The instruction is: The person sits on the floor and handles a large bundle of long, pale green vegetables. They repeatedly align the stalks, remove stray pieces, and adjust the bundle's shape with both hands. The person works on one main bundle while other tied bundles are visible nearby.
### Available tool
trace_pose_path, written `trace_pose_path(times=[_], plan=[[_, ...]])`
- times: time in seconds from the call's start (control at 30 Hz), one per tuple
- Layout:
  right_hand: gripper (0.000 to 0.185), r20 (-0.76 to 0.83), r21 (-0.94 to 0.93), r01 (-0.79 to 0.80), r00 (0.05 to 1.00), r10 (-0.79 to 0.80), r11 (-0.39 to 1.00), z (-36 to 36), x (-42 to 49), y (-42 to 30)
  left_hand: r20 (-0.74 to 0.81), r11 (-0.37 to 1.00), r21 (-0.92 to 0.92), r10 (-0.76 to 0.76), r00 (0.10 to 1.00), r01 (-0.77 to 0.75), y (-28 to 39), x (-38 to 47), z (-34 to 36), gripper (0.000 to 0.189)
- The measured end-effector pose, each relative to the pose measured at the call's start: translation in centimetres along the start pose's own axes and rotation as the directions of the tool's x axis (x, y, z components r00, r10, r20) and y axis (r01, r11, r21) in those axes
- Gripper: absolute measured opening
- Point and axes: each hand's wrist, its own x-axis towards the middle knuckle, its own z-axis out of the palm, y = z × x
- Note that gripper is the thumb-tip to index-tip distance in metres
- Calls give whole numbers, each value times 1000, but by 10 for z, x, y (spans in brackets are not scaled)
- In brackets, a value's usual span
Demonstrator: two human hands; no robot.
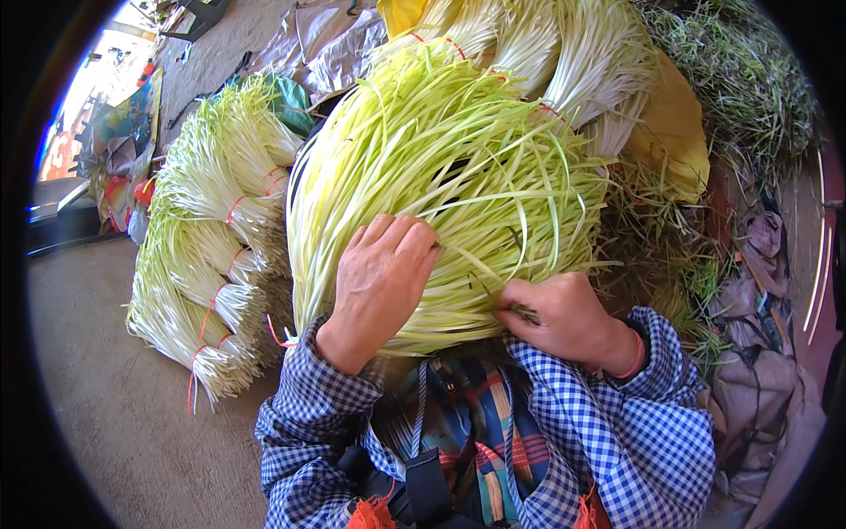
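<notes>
A large spread of pale yellow-green leafy stalks (396,165), which look like blanched chives, lies before me at my lap. My left hand (386,284) rests on its near side, fingers curled down, with a leaf at the thumb and fingertips. To its right my right hand (558,314) pinches leaf ends between thumb and fingers at the near right edge of the spread. A red tie (281,334) shows at the lower left of the spread, beside my left sleeve. White stalk bundles (588,66) with red ties lie at the far side.
Stacked tied bundles (211,264) stand on the floor (132,397) at left. A yellow sheet (671,125) lies at the far right, near a heap of loose green trimmings (740,79). Crumpled sacking (753,390) lies along the right side, more plastic sheeting (330,46) at the back.
</notes>
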Motion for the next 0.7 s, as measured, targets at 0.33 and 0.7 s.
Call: trace_pose_path(times=[0.33,0.7], plan=[[11,-113,877,-43,950,292,479,-64,-71,45,8,992,-122,-44,999,44,4,-10,-6,27],[10,-53,612,-117,981,188,782,-50,-32,18,198,989,-117,113,974,-91,15,-34,-24,33]])
